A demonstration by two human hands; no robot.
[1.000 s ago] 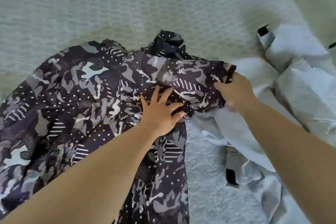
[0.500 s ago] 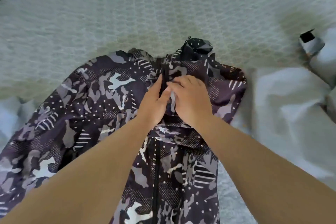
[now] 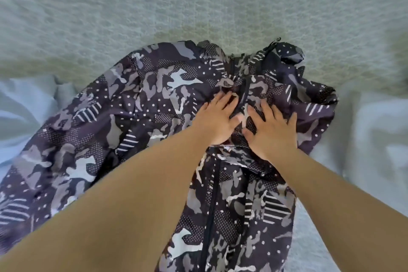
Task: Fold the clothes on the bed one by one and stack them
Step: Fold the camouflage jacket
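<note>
Both hands are pressing flat, fingers straight, on the camouflage jacket (image 3: 154,104): left hand (image 3: 217,119) just left of its zipper (image 3: 244,93), right hand (image 3: 272,132) just right; the zipper is running toward the person.

Dark camouflage-print jacket (image 3: 154,130), zipper running down its middle, spread rumpled across the centre and lower frame on the bed.

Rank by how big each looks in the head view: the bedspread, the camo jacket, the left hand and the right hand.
1. Bedspread, largest; it runs past the frame.
2. Camo jacket, partly cut off at the bottom edge.
3. Left hand and right hand: they look alike, both flat on the jacket, so I will not rank them.
</note>
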